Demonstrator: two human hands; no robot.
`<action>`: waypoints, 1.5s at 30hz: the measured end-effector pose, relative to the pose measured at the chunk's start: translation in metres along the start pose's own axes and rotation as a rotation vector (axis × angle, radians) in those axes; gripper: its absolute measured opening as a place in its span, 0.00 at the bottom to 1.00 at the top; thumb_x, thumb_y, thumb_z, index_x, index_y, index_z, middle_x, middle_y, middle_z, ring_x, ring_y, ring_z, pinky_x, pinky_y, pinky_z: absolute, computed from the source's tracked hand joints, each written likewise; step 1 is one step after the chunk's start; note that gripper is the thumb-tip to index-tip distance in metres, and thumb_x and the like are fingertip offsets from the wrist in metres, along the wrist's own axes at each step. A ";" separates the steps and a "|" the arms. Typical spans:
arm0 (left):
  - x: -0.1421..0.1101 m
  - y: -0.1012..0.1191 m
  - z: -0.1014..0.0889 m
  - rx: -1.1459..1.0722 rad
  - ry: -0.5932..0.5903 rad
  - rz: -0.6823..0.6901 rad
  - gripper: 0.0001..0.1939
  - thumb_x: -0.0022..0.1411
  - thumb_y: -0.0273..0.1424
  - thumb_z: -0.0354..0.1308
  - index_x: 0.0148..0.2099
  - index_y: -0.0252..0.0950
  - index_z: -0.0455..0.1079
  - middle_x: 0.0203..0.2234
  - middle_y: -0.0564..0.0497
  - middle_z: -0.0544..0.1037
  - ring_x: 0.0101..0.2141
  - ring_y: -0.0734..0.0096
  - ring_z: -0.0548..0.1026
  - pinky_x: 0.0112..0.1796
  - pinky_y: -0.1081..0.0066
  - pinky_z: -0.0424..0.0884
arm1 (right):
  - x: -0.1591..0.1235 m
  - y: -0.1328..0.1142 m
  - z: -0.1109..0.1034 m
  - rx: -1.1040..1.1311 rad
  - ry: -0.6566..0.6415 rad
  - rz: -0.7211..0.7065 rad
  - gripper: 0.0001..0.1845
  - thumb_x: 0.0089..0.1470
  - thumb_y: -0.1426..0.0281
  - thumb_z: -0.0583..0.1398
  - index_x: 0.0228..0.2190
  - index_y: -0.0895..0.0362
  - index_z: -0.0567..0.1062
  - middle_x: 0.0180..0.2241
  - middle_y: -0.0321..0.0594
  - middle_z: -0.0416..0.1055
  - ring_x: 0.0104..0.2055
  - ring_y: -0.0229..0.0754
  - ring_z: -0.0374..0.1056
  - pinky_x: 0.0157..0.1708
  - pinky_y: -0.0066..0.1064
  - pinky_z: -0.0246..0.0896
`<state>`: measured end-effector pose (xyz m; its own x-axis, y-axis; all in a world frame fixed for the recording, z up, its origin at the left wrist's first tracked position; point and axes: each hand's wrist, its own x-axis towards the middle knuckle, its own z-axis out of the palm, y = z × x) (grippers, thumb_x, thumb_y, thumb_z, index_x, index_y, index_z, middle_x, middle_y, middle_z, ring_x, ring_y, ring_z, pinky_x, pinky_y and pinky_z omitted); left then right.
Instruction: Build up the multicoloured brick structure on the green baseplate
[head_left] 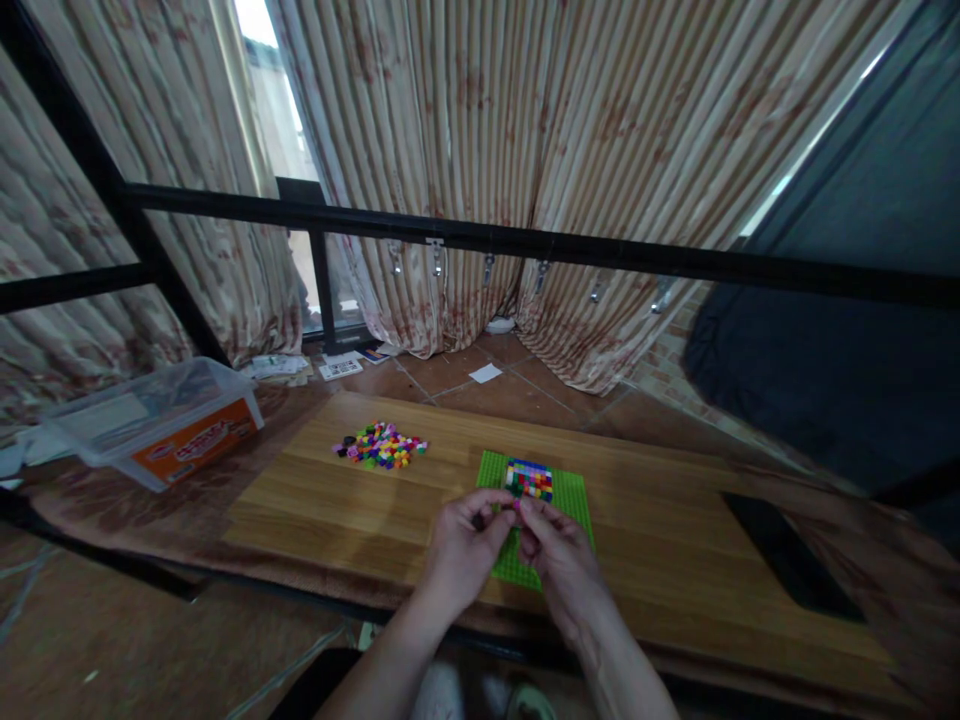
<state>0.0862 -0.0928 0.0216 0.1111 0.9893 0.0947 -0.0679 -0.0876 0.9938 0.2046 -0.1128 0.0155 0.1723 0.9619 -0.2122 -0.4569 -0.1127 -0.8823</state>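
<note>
Narrow grip of left hand (459, 545) and right hand (568, 562) pinches a pink brick (517, 504) over the green baseplate (574, 496), apparently for fine control.

Patterned curtains (480, 150) hang behind a black metal rail (480, 232).

The fingertips of the left hand (466, 545) and right hand (562, 555) cover most of the pinkish piece (517, 503) pinched between them, so its shape cannot be made out, though it may be a small brick. The hands also hide part of the green baseplate (574, 495), and the pieces in the loose pile (382, 446) and the lettering on the orange label (196, 440) are too small to tell. Both forearms run off the bottom edge, the curtains (465, 150) off the top
</note>
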 end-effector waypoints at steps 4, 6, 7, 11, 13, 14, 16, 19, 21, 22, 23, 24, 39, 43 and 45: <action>-0.003 -0.002 -0.001 0.125 -0.062 0.077 0.09 0.57 0.34 0.58 0.37 0.36 0.77 0.18 0.58 0.65 0.21 0.79 0.60 0.25 0.77 0.58 | -0.005 -0.003 -0.001 0.057 -0.055 0.064 0.15 0.41 0.59 0.70 0.27 0.57 0.77 0.19 0.29 0.63 0.19 0.28 0.49 0.18 0.22 0.45; -0.004 -0.001 -0.001 0.176 -0.073 0.108 0.09 0.59 0.34 0.57 0.37 0.36 0.76 0.18 0.58 0.65 0.21 0.79 0.61 0.25 0.77 0.59 | -0.005 -0.003 -0.001 0.064 -0.064 0.073 0.15 0.42 0.59 0.70 0.26 0.57 0.77 0.19 0.29 0.62 0.19 0.28 0.48 0.18 0.22 0.45; -0.004 -0.001 -0.001 0.201 -0.078 0.125 0.09 0.59 0.33 0.57 0.37 0.37 0.76 0.18 0.58 0.66 0.21 0.80 0.61 0.25 0.78 0.59 | -0.005 -0.003 -0.001 0.063 -0.066 0.074 0.15 0.42 0.59 0.70 0.26 0.57 0.77 0.18 0.29 0.62 0.19 0.28 0.49 0.18 0.22 0.45; -0.002 0.000 -0.001 0.266 -0.073 0.181 0.09 0.60 0.33 0.57 0.38 0.38 0.77 0.21 0.56 0.71 0.22 0.80 0.64 0.25 0.78 0.60 | -0.005 -0.005 0.000 0.036 -0.055 0.049 0.16 0.41 0.58 0.70 0.25 0.58 0.77 0.19 0.29 0.63 0.18 0.27 0.49 0.17 0.22 0.45; 0.002 -0.002 -0.003 0.280 -0.035 0.182 0.09 0.59 0.34 0.57 0.37 0.37 0.78 0.22 0.55 0.73 0.22 0.79 0.65 0.25 0.78 0.60 | -0.004 -0.007 -0.002 0.009 -0.006 0.015 0.17 0.40 0.57 0.71 0.25 0.58 0.77 0.21 0.30 0.65 0.18 0.27 0.49 0.17 0.22 0.45; 0.006 -0.004 -0.004 0.284 -0.008 0.178 0.10 0.59 0.35 0.58 0.37 0.37 0.78 0.22 0.55 0.74 0.22 0.79 0.65 0.24 0.78 0.61 | -0.002 -0.008 -0.003 0.002 0.026 -0.003 0.18 0.39 0.57 0.71 0.25 0.58 0.77 0.22 0.31 0.66 0.18 0.27 0.50 0.17 0.22 0.45; 0.013 -0.009 -0.005 0.279 0.048 0.170 0.10 0.59 0.35 0.58 0.37 0.37 0.78 0.23 0.53 0.76 0.22 0.77 0.67 0.25 0.77 0.62 | 0.001 -0.010 -0.008 0.001 0.093 -0.044 0.19 0.37 0.57 0.71 0.24 0.59 0.77 0.22 0.31 0.66 0.18 0.27 0.50 0.17 0.23 0.44; 0.022 -0.018 -0.005 0.248 0.075 0.170 0.11 0.59 0.36 0.58 0.38 0.37 0.79 0.29 0.51 0.80 0.27 0.74 0.73 0.30 0.75 0.67 | 0.006 -0.012 -0.018 -0.003 0.198 -0.132 0.19 0.36 0.56 0.71 0.22 0.59 0.76 0.19 0.30 0.65 0.18 0.27 0.50 0.17 0.23 0.43; 0.026 -0.023 -0.003 0.245 0.075 0.175 0.10 0.59 0.35 0.59 0.39 0.38 0.79 0.30 0.51 0.81 0.29 0.72 0.75 0.32 0.74 0.69 | 0.009 -0.012 -0.023 -0.033 0.262 -0.188 0.20 0.36 0.56 0.71 0.22 0.59 0.75 0.18 0.30 0.64 0.18 0.28 0.50 0.18 0.24 0.43; 0.027 -0.024 -0.001 0.251 0.075 0.178 0.10 0.59 0.35 0.59 0.40 0.38 0.79 0.31 0.50 0.81 0.30 0.71 0.76 0.33 0.74 0.70 | 0.010 -0.011 -0.025 -0.049 0.283 -0.204 0.20 0.36 0.56 0.71 0.22 0.58 0.75 0.18 0.30 0.64 0.18 0.28 0.50 0.18 0.24 0.43; 0.027 -0.026 0.001 0.260 0.077 0.180 0.10 0.59 0.34 0.59 0.40 0.38 0.79 0.31 0.50 0.81 0.30 0.71 0.76 0.33 0.73 0.71 | 0.011 -0.011 -0.027 -0.064 0.292 -0.213 0.20 0.37 0.55 0.70 0.22 0.59 0.75 0.18 0.31 0.65 0.18 0.28 0.50 0.18 0.24 0.43; 0.027 -0.027 0.003 0.270 0.083 0.183 0.10 0.59 0.33 0.59 0.40 0.37 0.79 0.31 0.50 0.81 0.30 0.71 0.77 0.33 0.73 0.71 | 0.011 -0.010 -0.028 -0.075 0.292 -0.217 0.19 0.38 0.55 0.70 0.22 0.59 0.75 0.18 0.31 0.65 0.18 0.29 0.50 0.19 0.25 0.43; 0.015 -0.021 0.015 0.692 0.106 0.248 0.12 0.64 0.32 0.53 0.43 0.38 0.77 0.34 0.47 0.81 0.34 0.69 0.78 0.36 0.72 0.69 | 0.010 -0.011 -0.028 -0.198 0.254 -0.204 0.21 0.40 0.53 0.68 0.21 0.58 0.74 0.13 0.28 0.58 0.17 0.31 0.50 0.20 0.27 0.43; 0.012 -0.020 0.016 0.767 0.114 0.235 0.13 0.66 0.32 0.50 0.44 0.38 0.77 0.35 0.47 0.81 0.34 0.69 0.78 0.35 0.72 0.68 | 0.010 -0.011 -0.027 -0.243 0.246 -0.196 0.21 0.41 0.52 0.67 0.22 0.58 0.75 0.13 0.29 0.58 0.18 0.32 0.50 0.20 0.27 0.43; 0.012 -0.020 0.017 0.778 0.125 0.215 0.13 0.65 0.32 0.50 0.43 0.38 0.77 0.35 0.47 0.81 0.34 0.69 0.78 0.35 0.73 0.67 | 0.009 -0.010 -0.027 -0.270 0.242 -0.194 0.21 0.41 0.52 0.67 0.22 0.58 0.75 0.13 0.29 0.58 0.18 0.32 0.50 0.20 0.26 0.43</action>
<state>0.1054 -0.0815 0.0036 0.0598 0.9434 0.3263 0.6381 -0.2875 0.7142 0.2344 -0.1093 0.0114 0.4475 0.8892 -0.0950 -0.1559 -0.0271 -0.9874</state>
